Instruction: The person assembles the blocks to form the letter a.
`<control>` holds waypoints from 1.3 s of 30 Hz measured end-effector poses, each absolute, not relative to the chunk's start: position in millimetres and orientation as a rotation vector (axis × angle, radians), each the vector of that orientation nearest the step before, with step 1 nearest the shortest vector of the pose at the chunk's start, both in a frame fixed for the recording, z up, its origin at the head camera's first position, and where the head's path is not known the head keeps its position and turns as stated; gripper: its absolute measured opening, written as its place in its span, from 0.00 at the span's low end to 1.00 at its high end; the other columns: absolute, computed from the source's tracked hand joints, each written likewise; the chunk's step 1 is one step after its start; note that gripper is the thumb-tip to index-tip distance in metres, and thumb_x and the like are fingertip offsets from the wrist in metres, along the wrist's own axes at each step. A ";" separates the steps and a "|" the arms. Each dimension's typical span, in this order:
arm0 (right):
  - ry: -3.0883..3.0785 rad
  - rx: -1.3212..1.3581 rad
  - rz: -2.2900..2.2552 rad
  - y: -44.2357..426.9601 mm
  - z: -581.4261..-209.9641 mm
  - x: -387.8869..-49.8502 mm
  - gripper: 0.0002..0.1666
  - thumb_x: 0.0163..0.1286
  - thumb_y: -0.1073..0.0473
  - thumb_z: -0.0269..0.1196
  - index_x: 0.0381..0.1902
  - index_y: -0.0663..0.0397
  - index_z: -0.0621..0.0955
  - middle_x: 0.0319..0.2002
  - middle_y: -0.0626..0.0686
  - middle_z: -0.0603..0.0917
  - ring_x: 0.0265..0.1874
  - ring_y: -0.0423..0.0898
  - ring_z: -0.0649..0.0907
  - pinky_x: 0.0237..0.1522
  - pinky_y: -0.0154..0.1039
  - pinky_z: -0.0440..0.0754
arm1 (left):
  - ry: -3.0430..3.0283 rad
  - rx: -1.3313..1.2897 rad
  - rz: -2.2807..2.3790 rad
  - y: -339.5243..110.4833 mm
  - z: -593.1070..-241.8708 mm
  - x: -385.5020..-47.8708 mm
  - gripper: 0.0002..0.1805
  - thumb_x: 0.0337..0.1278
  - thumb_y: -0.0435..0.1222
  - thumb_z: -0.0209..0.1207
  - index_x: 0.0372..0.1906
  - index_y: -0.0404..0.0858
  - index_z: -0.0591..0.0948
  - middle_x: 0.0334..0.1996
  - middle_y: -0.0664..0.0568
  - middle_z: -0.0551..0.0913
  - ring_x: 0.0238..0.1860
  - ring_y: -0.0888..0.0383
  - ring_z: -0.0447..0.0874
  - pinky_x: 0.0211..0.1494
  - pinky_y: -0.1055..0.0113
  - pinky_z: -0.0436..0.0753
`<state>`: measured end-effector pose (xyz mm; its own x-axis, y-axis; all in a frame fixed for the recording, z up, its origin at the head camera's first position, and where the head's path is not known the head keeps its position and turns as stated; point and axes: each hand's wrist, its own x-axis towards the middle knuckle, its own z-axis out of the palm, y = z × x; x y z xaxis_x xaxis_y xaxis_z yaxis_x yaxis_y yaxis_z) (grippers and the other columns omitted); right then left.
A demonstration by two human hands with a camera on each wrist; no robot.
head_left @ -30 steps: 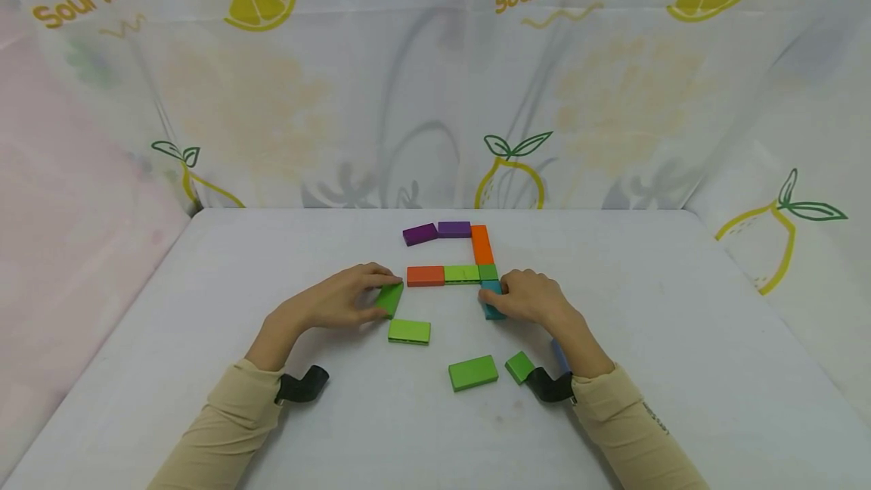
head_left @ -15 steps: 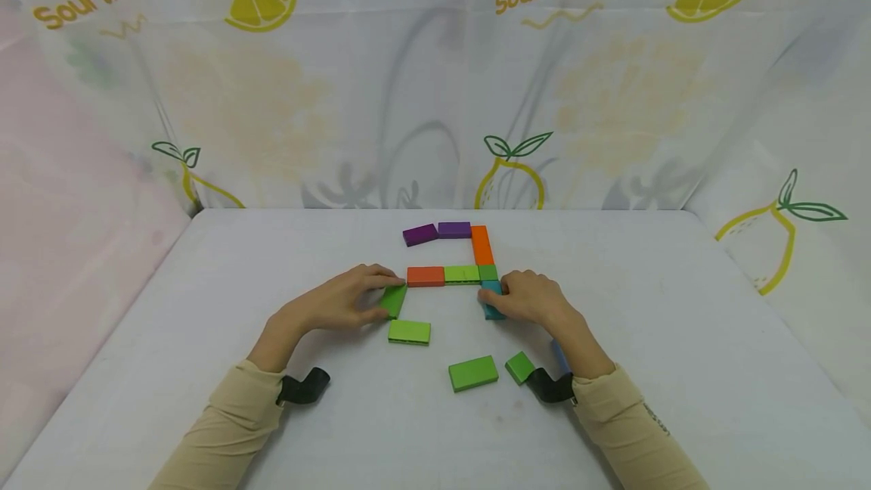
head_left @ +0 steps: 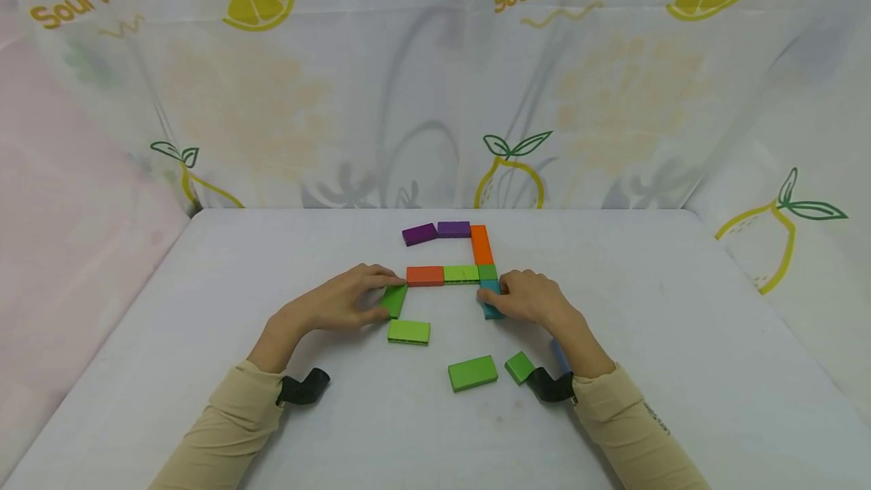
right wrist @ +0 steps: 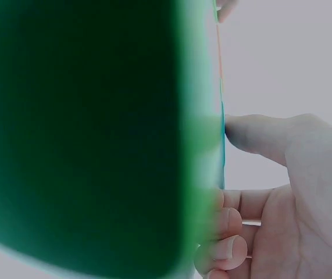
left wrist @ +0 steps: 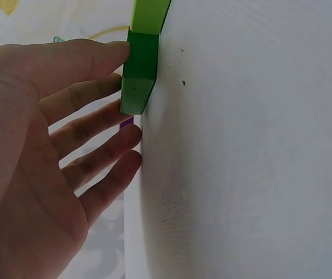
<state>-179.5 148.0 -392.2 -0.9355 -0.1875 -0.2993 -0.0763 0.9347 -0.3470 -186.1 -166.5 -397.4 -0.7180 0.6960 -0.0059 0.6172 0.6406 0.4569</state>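
Observation:
In the head view my left hand (head_left: 347,298) pinches a green block (head_left: 394,301) between thumb and fingers, its upper end by the red-orange block (head_left: 425,276). The left wrist view shows the thumb and a finger on that green block (left wrist: 139,72), the other fingers loosely spread. My right hand (head_left: 534,298) grips a teal block (head_left: 491,301), which adjoins a small green block (head_left: 488,272). A large blurred green shape (right wrist: 84,128) covers much of the right wrist view, beside the right hand (right wrist: 293,174).
A lime block (head_left: 461,274), an orange block (head_left: 481,245) and two purple blocks (head_left: 454,230) continue the line. Nearer lie another lime block (head_left: 409,332), a green block (head_left: 472,373), a smaller green one (head_left: 520,367) and a blue one (head_left: 561,356) by the right wrist.
My left hand has shifted the green block slightly right, towards the red-orange block, and it stands a little more upright in the view. My right hand stays on the teal block.

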 end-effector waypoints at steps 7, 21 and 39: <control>2.759 -0.202 -0.487 148.6 -392.9 -180.0 0.29 0.66 0.34 0.53 0.20 0.51 0.72 0.17 0.47 0.65 0.20 0.45 0.71 0.22 0.35 0.61 | 2.670 1.074 0.660 -167.3 -397.6 -187.2 0.26 0.56 0.40 0.62 0.62 0.46 0.74 0.58 0.51 0.76 0.58 0.52 0.72 0.62 0.52 0.72; 2.791 -0.298 -0.627 157.1 -378.6 -176.5 0.21 0.69 0.41 0.53 0.27 0.52 0.75 0.19 0.48 0.72 0.21 0.44 0.72 0.22 0.35 0.65 | 2.661 1.068 0.679 -166.4 -397.5 -186.8 0.27 0.55 0.41 0.63 0.62 0.45 0.74 0.58 0.51 0.76 0.59 0.53 0.72 0.63 0.53 0.72; 2.768 -0.921 -0.651 101.0 -365.1 -137.4 0.17 0.67 0.48 0.59 0.49 0.51 0.76 0.36 0.44 0.78 0.33 0.38 0.77 0.37 0.32 0.77 | 2.650 1.056 0.698 -166.5 -396.0 -187.2 0.27 0.55 0.42 0.64 0.61 0.44 0.75 0.58 0.51 0.77 0.58 0.52 0.72 0.63 0.52 0.72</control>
<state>-137.4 101.0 -365.1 -0.7994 -0.6008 -0.0074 -0.5345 0.7167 -0.4479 -187.2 -166.5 -396.0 -0.7233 0.6904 -0.0148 0.5936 0.6326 0.4975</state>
